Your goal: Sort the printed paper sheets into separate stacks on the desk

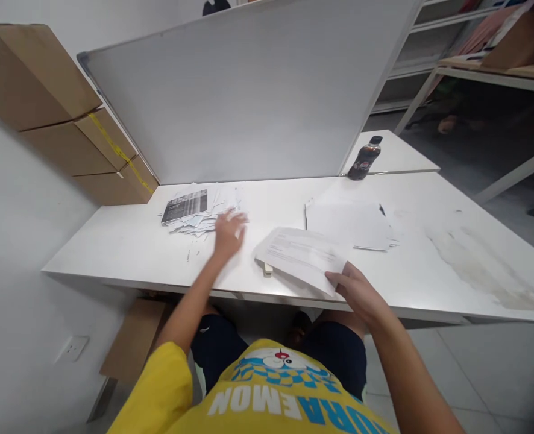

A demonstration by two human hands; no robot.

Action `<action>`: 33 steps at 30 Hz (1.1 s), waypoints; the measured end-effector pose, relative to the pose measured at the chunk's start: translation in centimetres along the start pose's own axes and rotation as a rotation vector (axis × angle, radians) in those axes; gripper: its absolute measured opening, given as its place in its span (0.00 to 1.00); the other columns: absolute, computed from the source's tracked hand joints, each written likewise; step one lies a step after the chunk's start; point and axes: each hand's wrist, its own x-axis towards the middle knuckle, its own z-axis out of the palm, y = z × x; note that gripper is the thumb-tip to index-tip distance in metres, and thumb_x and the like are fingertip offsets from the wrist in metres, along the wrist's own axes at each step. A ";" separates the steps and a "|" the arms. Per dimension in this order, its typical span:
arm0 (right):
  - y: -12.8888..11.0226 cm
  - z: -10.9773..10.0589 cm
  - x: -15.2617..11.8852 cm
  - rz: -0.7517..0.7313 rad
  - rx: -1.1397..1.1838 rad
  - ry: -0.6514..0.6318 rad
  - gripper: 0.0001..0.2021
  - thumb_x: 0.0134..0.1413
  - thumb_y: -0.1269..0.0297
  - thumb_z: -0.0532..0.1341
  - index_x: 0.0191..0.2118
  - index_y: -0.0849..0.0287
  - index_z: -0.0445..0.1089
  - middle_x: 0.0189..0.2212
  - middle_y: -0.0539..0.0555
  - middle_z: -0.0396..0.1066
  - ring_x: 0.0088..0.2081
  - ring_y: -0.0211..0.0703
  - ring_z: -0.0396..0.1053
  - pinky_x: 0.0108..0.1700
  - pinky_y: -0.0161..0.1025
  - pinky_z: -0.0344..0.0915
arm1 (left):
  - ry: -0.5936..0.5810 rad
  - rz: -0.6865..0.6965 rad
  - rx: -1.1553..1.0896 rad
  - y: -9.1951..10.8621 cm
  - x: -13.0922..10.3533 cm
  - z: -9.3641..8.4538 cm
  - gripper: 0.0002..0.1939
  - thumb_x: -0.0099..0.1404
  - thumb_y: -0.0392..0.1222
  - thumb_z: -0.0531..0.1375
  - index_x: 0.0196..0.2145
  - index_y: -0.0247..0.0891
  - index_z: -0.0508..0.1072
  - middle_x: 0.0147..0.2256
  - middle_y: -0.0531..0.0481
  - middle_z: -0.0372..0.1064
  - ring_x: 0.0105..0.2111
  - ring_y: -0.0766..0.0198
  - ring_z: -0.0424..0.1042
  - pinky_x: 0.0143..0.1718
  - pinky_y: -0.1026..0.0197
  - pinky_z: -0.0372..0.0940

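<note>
My right hand (351,288) pinches the near right corner of a printed white sheet (301,252), tilted above the desk. Beneath the sheet's near left edge, a small pale object (267,270) partly shows. My left hand (230,232), slightly blurred, has its fingers spread and holds nothing; it is at the right side of a messy heap of paper pieces (194,222). On that heap lies a dark printed picture (184,207). A stack of white paper (348,223) rests on the desk, right of centre, behind the held sheet.
A dark drink bottle (364,159) stands at the back right of the white desk (126,247). Behind the desk rises a large whiteboard panel (249,96). Cardboard boxes (41,78) are stacked at the left. Grey smudges mark the desk's right part.
</note>
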 end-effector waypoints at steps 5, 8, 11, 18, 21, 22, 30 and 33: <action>3.6 -2.3 -2.0 0.044 0.083 0.044 0.20 0.42 0.62 0.66 0.46 0.53 0.71 0.45 0.55 0.78 0.48 0.55 0.74 0.47 0.46 0.71 | 0.013 -0.346 0.174 -12.2 5.3 0.9 0.37 0.64 0.49 0.56 0.65 0.26 0.56 0.67 0.32 0.49 0.67 0.42 0.48 0.66 0.39 0.44; 5.4 -2.7 -2.9 0.045 0.104 0.147 0.22 0.42 0.62 0.66 0.48 0.52 0.69 0.43 0.53 0.79 0.47 0.55 0.75 0.47 0.46 0.71 | 0.056 -0.399 0.246 -14.4 4.7 2.2 0.29 0.66 0.51 0.55 0.61 0.34 0.65 0.62 0.35 0.60 0.61 0.42 0.58 0.62 0.43 0.52; 6.3 -3.1 -3.0 0.015 0.112 0.197 0.26 0.41 0.62 0.65 0.50 0.53 0.68 0.43 0.53 0.79 0.46 0.55 0.75 0.47 0.47 0.71 | 0.132 -0.352 0.264 -14.5 3.7 3.2 0.21 0.69 0.46 0.51 0.54 0.38 0.73 0.54 0.37 0.68 0.56 0.44 0.62 0.58 0.45 0.56; 6.1 -3.0 -2.4 0.015 0.023 0.204 0.26 0.37 0.64 0.64 0.49 0.52 0.68 0.43 0.53 0.78 0.48 0.55 0.74 0.52 0.48 0.68 | 0.228 -0.355 0.188 -15.2 4.3 3.6 0.22 0.70 0.46 0.49 0.56 0.32 0.67 0.62 0.36 0.60 0.64 0.48 0.55 0.64 0.47 0.49; 6.2 -2.9 -2.7 -0.021 0.016 0.208 0.26 0.37 0.64 0.63 0.49 0.52 0.69 0.46 0.52 0.77 0.52 0.55 0.71 0.56 0.48 0.65 | 0.221 -0.437 0.174 -15.6 4.7 3.6 0.25 0.71 0.47 0.48 0.60 0.30 0.63 0.59 0.35 0.64 0.61 0.47 0.60 0.62 0.47 0.53; 6.2 -2.9 -2.8 -0.025 0.010 0.202 0.27 0.37 0.64 0.63 0.50 0.52 0.69 0.47 0.52 0.77 0.53 0.55 0.71 0.57 0.48 0.64 | 0.219 -0.443 0.183 -15.6 4.7 3.6 0.25 0.71 0.48 0.47 0.59 0.31 0.64 0.59 0.35 0.64 0.60 0.47 0.60 0.62 0.46 0.54; 5.9 -3.1 -2.9 0.028 -0.025 0.181 0.28 0.40 0.63 0.62 0.52 0.52 0.70 0.48 0.52 0.77 0.51 0.55 0.72 0.55 0.48 0.66 | 0.208 -0.455 0.263 -15.3 4.5 3.5 0.20 0.70 0.46 0.50 0.53 0.34 0.69 0.56 0.36 0.68 0.57 0.46 0.63 0.58 0.44 0.55; 5.5 -2.8 -2.9 0.015 -0.021 0.172 0.28 0.39 0.63 0.62 0.52 0.52 0.71 0.47 0.52 0.78 0.51 0.55 0.73 0.56 0.48 0.66 | 0.217 -0.461 0.275 -15.2 4.6 3.4 0.24 0.66 0.52 0.56 0.53 0.34 0.68 0.54 0.35 0.69 0.56 0.44 0.63 0.57 0.43 0.55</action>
